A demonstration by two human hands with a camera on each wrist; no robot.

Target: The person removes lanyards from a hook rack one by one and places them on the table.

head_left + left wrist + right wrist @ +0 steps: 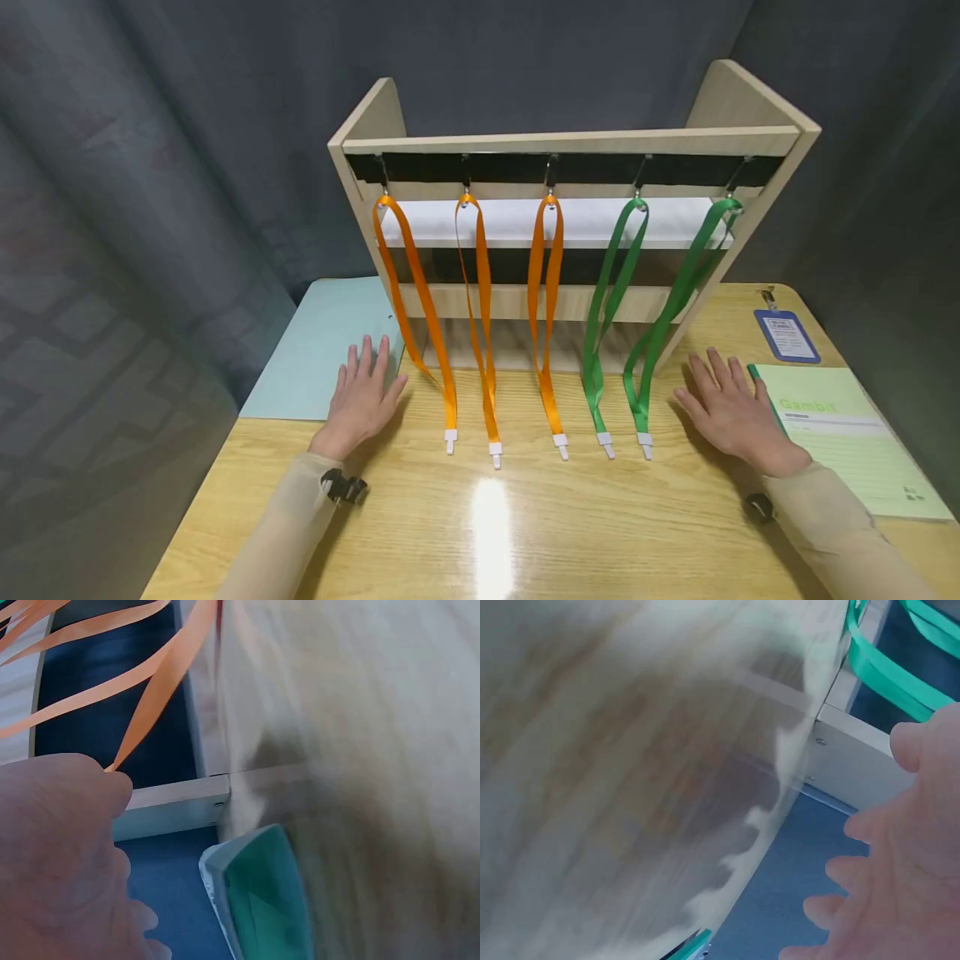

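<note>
Item: my left hand (360,404) is hovering, fingers spread wide, at the right edge of a flat light-blue folder (315,358). Item: my right hand (735,412) is hovering, fingers likewise spread, beside a pale-green paper notebook (840,425). Item: three orange ribbon lanyards (484,283) and, rightward, two green ribbon lanyards (681,292), all white-clipped, are hanging between my hands from metal hooks (551,171) on a light wooden rack (510,302). Item: a blue badge holder (787,336) is lying on the wood-grain worktop (555,517).

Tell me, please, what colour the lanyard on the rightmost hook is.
The lanyard on the rightmost hook is green; it shows best in the head view.
</note>
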